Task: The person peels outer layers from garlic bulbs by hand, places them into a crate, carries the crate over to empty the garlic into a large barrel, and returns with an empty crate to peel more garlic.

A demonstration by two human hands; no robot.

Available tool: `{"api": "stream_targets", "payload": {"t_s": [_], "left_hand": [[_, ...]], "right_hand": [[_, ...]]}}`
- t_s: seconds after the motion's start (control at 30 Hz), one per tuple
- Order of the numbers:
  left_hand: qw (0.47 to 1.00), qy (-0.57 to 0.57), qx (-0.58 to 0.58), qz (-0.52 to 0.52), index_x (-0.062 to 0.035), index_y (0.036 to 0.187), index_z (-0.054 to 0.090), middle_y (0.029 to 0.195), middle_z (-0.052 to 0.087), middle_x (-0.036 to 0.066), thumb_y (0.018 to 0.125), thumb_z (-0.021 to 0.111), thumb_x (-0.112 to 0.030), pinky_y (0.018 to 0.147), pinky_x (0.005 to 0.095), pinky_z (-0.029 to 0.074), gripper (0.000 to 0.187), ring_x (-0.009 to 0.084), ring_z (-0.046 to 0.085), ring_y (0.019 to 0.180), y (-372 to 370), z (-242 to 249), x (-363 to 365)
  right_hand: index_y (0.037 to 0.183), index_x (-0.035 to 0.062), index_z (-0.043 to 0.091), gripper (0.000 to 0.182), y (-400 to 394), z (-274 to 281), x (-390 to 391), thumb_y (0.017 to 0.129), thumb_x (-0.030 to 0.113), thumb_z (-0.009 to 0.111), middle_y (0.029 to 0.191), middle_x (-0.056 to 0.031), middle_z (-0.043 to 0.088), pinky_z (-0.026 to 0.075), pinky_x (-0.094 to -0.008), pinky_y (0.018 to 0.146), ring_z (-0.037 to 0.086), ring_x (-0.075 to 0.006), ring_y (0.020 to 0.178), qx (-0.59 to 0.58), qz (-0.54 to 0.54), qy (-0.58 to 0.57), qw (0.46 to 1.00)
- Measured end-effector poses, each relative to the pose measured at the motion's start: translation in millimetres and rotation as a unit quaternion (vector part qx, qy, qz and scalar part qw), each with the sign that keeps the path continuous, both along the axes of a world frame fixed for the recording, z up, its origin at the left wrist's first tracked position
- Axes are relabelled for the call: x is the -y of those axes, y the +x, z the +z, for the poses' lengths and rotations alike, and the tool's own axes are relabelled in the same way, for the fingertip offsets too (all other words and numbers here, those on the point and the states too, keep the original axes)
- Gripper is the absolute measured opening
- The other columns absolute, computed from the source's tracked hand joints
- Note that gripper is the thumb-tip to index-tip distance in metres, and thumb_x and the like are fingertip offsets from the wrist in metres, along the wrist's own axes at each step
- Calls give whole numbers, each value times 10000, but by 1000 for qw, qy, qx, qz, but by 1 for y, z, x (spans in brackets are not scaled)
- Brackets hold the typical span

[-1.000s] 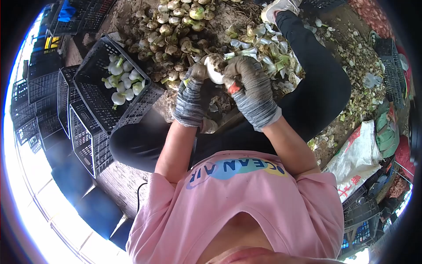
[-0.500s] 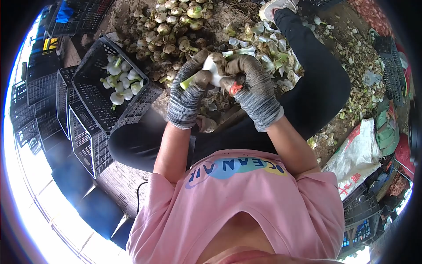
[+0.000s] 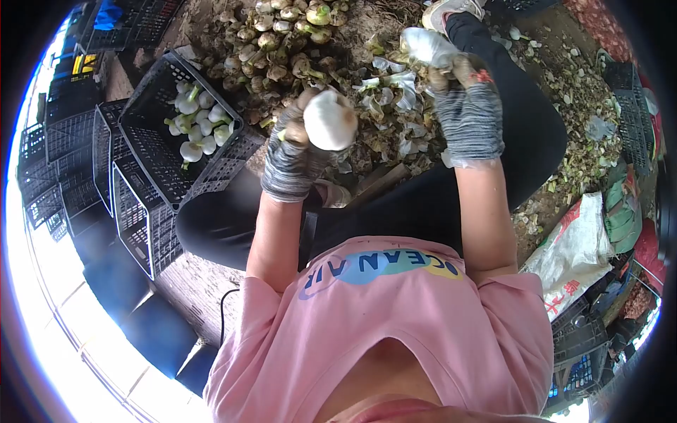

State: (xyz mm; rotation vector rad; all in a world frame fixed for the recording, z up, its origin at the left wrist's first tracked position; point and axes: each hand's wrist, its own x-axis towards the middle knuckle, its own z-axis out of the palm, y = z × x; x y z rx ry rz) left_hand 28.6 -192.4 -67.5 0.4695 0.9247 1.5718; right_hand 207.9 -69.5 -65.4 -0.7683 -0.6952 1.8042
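My left hand (image 3: 289,151), in a grey knit glove with dirty fingertips, is closed around a white garlic bulb (image 3: 330,121) whose root end faces right. Part of its stem shows between the fingers. Off to the right, my gloved right hand (image 3: 465,109) has its fingers curled, with a red mark on one fingertip. At those fingers is a white strip of garlic skin (image 3: 427,46), smeared by motion. Beyond my left hand lies a heap of unpeeled garlic bulbs (image 3: 271,42). Peeled skins (image 3: 402,92) cover the ground between the hands.
A black plastic crate (image 3: 151,151) holding several clean garlic bulbs (image 3: 197,120) stands at the left. More black crates (image 3: 74,148) stack behind it. My bent legs (image 3: 522,106) flank the work area. A white sack (image 3: 575,243) lies at the right, near scattered scraps (image 3: 575,120).
My hands have moved apart. The right hand went right and outward with garlic skin, away from the bulb. The left hand still holds the bulb, now turned with its root end showing.
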Motion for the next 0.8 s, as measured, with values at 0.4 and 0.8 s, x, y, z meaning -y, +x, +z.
{"api": "stream_targets", "payload": {"t_s": [0.4, 0.8], "left_hand": [[983, -31, -116, -138, 20, 980, 538, 933, 595, 95, 714, 658, -350, 758, 302, 472, 471, 186, 578, 822, -16, 5, -6], [632, -109, -762, 88, -50, 890, 595, 774, 610, 113, 707, 642, -143, 578, 292, 486, 211, 224, 587, 668, -55, 0, -11]], "right_hand": [[1104, 33, 505, 389, -25, 7, 28, 732, 23, 619, 1051, -84, 553, 442, -268, 817, 517, -158, 992, 244, 248, 371, 861], [798, 26, 543, 67, -39, 11, 54, 749, 6, 584, 773, -67, 567, 474, -269, 648, 574, -139, 725, 213, 421, 329, 818]]}}
